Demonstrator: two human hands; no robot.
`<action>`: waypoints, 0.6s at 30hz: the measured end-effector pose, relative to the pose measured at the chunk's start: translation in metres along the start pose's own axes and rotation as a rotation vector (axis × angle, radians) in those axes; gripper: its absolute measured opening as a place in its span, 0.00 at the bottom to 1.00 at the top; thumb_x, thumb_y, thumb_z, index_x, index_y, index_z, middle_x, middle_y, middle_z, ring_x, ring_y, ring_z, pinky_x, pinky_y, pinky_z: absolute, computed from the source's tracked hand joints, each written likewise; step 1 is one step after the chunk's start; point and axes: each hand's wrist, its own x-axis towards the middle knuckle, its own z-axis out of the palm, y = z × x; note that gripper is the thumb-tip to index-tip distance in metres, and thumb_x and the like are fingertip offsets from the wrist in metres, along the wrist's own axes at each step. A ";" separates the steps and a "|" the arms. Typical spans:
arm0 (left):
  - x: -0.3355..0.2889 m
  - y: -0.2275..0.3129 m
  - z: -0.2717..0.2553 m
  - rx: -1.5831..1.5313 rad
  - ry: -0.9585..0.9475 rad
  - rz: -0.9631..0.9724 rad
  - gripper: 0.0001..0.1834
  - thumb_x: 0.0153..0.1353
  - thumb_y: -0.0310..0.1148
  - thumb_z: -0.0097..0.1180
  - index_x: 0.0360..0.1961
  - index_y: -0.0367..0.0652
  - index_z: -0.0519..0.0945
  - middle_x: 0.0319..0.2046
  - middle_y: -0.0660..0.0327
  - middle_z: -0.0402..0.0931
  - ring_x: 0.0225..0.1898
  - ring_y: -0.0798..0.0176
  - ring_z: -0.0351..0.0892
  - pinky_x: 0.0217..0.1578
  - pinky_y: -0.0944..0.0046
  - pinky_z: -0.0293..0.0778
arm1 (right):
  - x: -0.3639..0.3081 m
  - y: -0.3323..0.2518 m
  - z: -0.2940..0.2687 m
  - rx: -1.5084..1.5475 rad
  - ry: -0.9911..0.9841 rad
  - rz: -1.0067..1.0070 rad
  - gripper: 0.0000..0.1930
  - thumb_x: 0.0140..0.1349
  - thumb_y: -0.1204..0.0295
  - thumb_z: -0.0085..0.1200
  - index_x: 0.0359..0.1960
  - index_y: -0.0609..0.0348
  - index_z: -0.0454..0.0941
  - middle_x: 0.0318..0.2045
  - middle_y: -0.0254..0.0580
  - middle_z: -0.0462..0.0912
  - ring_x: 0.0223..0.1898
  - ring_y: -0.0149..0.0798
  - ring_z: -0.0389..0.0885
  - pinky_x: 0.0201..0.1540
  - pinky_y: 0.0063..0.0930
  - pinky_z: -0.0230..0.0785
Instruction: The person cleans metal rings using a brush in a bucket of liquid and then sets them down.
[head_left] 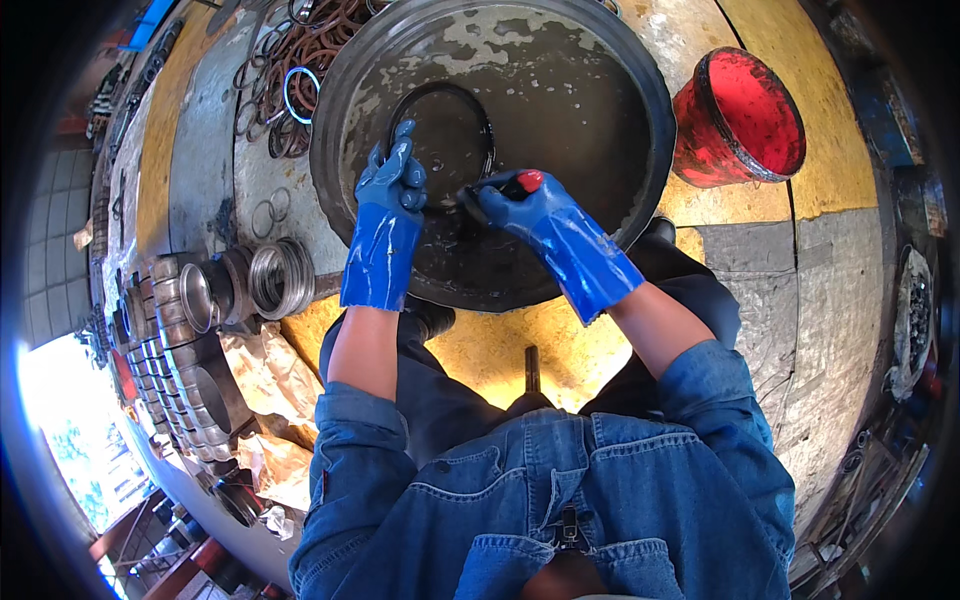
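Observation:
Both my hands wear wet blue rubber gloves over a wide round basin point(664, 125) of murky dark liquid. My left hand point(393, 190) is closed on the left side of a thin black ring point(487, 122), which is held tilted above the liquid. On the ring's lower right, my right hand point(522, 205) grips a small dark tool with a red handle end point(530, 181). Its dark working end is at the ring's edge; whether it is a brush I cannot make out.
A red bucket point(700, 135) stands tilted right of the basin. Many brown rings point(325, 40) are heaped at the upper left, with a bright blue-white ring point(302, 95) among them. Metal rings point(281, 280) and stacked metal cylinders point(185, 340) stand left, beside brown paper point(268, 375).

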 end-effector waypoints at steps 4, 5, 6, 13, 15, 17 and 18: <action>-0.001 0.001 -0.004 -0.035 -0.084 -0.072 0.21 0.72 0.37 0.58 0.64 0.49 0.76 0.20 0.70 0.71 0.13 0.75 0.58 0.17 0.71 0.58 | 0.010 0.018 -0.005 -0.478 0.264 -0.227 0.14 0.63 0.62 0.62 0.51 0.41 0.87 0.46 0.43 0.88 0.47 0.51 0.86 0.51 0.40 0.78; -0.001 0.001 -0.005 -0.037 -0.100 -0.096 0.21 0.72 0.38 0.58 0.64 0.48 0.76 0.20 0.70 0.70 0.13 0.76 0.58 0.18 0.71 0.57 | 0.014 0.020 -0.009 -0.566 0.293 -0.275 0.15 0.64 0.62 0.62 0.52 0.41 0.86 0.48 0.41 0.88 0.48 0.50 0.86 0.52 0.39 0.78; -0.001 0.001 -0.006 -0.028 -0.106 -0.118 0.22 0.73 0.38 0.56 0.66 0.48 0.74 0.19 0.72 0.69 0.13 0.76 0.57 0.18 0.71 0.57 | 0.016 0.020 -0.012 -0.523 0.343 -0.336 0.15 0.63 0.63 0.62 0.52 0.41 0.86 0.47 0.42 0.88 0.47 0.50 0.87 0.52 0.40 0.78; 0.007 -0.002 -0.012 -0.046 -0.107 -0.195 0.26 0.74 0.39 0.55 0.70 0.46 0.69 0.19 0.73 0.67 0.13 0.77 0.56 0.20 0.70 0.56 | 0.043 0.047 -0.040 -0.023 0.581 -0.103 0.13 0.61 0.61 0.65 0.47 0.45 0.88 0.40 0.44 0.90 0.42 0.45 0.89 0.49 0.35 0.80; 0.008 -0.003 -0.019 -0.053 -0.109 -0.200 0.26 0.73 0.38 0.56 0.70 0.46 0.70 0.19 0.72 0.68 0.14 0.76 0.56 0.20 0.70 0.57 | 0.049 0.047 -0.055 -0.090 0.452 0.122 0.14 0.64 0.64 0.63 0.47 0.58 0.87 0.36 0.40 0.91 0.40 0.32 0.88 0.46 0.29 0.79; 0.008 -0.004 -0.019 -0.053 -0.112 -0.208 0.26 0.73 0.38 0.56 0.70 0.46 0.71 0.19 0.72 0.68 0.13 0.76 0.56 0.20 0.70 0.56 | 0.053 0.044 -0.067 -0.210 0.345 0.219 0.15 0.64 0.62 0.63 0.48 0.58 0.87 0.35 0.40 0.90 0.39 0.30 0.88 0.47 0.27 0.79; 0.004 -0.004 -0.022 -0.052 -0.105 -0.205 0.26 0.73 0.38 0.56 0.70 0.45 0.71 0.19 0.72 0.67 0.13 0.76 0.56 0.20 0.70 0.56 | 0.042 0.022 -0.064 -0.034 0.290 0.162 0.16 0.65 0.64 0.63 0.51 0.58 0.86 0.37 0.39 0.90 0.41 0.28 0.86 0.49 0.25 0.78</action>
